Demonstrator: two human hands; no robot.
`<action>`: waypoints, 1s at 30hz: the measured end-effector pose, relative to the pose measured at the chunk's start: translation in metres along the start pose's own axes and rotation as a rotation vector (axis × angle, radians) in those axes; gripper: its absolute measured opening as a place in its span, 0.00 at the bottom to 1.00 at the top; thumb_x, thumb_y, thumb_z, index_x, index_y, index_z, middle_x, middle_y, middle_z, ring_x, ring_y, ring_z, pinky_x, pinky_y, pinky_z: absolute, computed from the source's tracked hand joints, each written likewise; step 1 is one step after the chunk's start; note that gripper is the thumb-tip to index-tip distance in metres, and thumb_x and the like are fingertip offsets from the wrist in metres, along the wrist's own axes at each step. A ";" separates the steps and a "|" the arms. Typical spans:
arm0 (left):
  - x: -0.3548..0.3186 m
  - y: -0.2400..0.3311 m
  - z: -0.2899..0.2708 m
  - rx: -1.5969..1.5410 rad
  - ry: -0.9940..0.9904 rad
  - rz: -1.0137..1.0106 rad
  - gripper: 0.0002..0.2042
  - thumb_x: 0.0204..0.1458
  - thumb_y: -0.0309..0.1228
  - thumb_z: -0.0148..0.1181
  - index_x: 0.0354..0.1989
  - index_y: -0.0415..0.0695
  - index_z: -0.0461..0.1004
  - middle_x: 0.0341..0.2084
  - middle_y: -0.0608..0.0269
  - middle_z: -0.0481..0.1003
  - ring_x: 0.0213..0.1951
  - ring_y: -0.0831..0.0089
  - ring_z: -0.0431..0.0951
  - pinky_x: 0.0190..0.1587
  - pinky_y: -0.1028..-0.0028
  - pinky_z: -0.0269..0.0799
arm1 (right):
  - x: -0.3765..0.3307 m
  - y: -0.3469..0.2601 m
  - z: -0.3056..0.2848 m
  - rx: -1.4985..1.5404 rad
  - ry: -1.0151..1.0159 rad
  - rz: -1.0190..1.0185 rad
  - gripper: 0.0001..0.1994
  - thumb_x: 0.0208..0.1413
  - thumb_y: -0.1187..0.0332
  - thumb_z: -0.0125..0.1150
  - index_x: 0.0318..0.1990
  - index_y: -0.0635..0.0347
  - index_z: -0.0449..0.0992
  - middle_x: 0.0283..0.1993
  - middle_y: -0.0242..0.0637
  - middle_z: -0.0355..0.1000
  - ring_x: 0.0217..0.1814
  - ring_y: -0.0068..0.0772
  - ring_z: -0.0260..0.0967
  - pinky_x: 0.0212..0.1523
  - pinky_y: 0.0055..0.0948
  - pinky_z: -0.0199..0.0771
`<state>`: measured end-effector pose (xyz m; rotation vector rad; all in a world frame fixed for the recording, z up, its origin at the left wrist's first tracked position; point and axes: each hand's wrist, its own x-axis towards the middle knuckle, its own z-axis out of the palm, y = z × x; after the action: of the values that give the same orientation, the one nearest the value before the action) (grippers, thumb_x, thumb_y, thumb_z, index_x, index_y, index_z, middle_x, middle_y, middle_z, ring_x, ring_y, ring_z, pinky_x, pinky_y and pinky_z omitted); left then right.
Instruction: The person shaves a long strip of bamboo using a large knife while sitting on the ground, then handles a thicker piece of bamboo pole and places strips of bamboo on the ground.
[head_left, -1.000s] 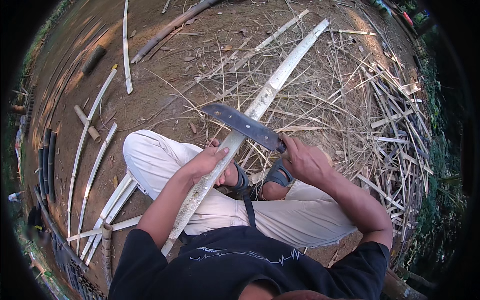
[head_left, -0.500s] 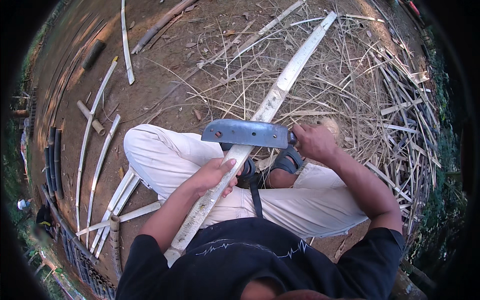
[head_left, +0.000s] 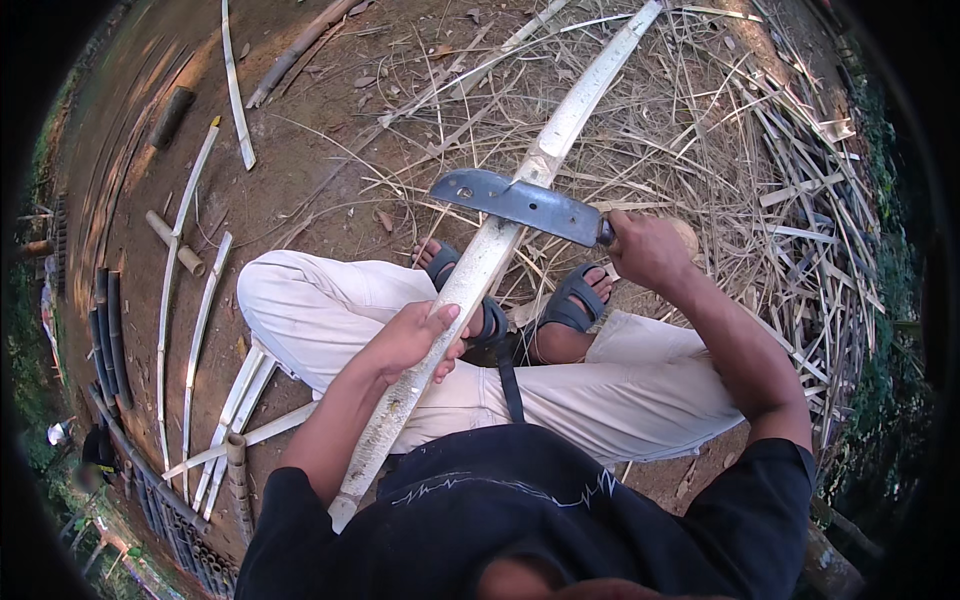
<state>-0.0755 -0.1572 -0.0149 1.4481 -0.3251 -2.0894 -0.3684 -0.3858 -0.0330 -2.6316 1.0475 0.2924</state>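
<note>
A long pale split bamboo strip slants from beside my body at lower left up to the far right, over my lap. My left hand is wrapped round it below its middle, thumb on top. With my right hand I grip the handle of a broad machete, its fingers closed. The dark blade, with holes along it, lies across the strip's upper face beyond my left hand, its tip pointing left. Most of the handle is hidden by my fingers.
Thin bamboo shavings litter the ground ahead, with a heap of split strips at the right. Several pale strips and a short bamboo piece lie left. My sandalled foot is close below the blade.
The machete has slid up along the bamboo strip, away from me, and its blade has tilted, tip higher. My left hand keeps its hold at nearly the same place.
</note>
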 end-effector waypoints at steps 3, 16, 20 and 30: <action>-0.004 -0.002 -0.002 0.017 0.043 -0.015 0.21 0.68 0.47 0.48 0.40 0.37 0.69 0.19 0.62 0.70 0.16 0.74 0.71 0.19 0.73 0.69 | -0.011 -0.049 -0.005 0.063 -0.147 -0.111 0.16 0.46 0.65 0.66 0.39 0.61 0.68 0.35 0.50 0.77 0.34 0.57 0.76 0.36 0.51 0.76; -0.013 -0.003 0.007 -0.039 -0.045 -0.077 0.22 0.67 0.49 0.50 0.41 0.37 0.67 0.21 0.63 0.69 0.18 0.74 0.70 0.20 0.73 0.70 | 0.006 0.003 0.011 0.010 0.058 -0.102 0.11 0.48 0.68 0.63 0.37 0.59 0.69 0.27 0.46 0.75 0.29 0.52 0.76 0.31 0.48 0.76; -0.008 0.000 0.002 -0.079 -0.039 -0.109 0.21 0.67 0.48 0.51 0.42 0.37 0.67 0.21 0.62 0.69 0.18 0.74 0.70 0.21 0.73 0.69 | 0.012 -0.005 -0.008 0.018 -0.053 0.101 0.11 0.49 0.69 0.61 0.38 0.63 0.70 0.31 0.51 0.77 0.33 0.56 0.77 0.35 0.49 0.77; -0.015 -0.002 0.000 -0.054 0.007 -0.075 0.20 0.67 0.46 0.51 0.41 0.37 0.68 0.21 0.63 0.70 0.18 0.76 0.70 0.21 0.75 0.69 | 0.015 -0.004 0.007 0.109 0.049 0.079 0.11 0.48 0.69 0.62 0.35 0.64 0.69 0.23 0.54 0.73 0.29 0.59 0.75 0.35 0.51 0.76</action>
<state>-0.0727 -0.1468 -0.0040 1.4554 -0.2129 -2.1351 -0.3551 -0.3902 -0.0432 -2.5165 1.1510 0.1833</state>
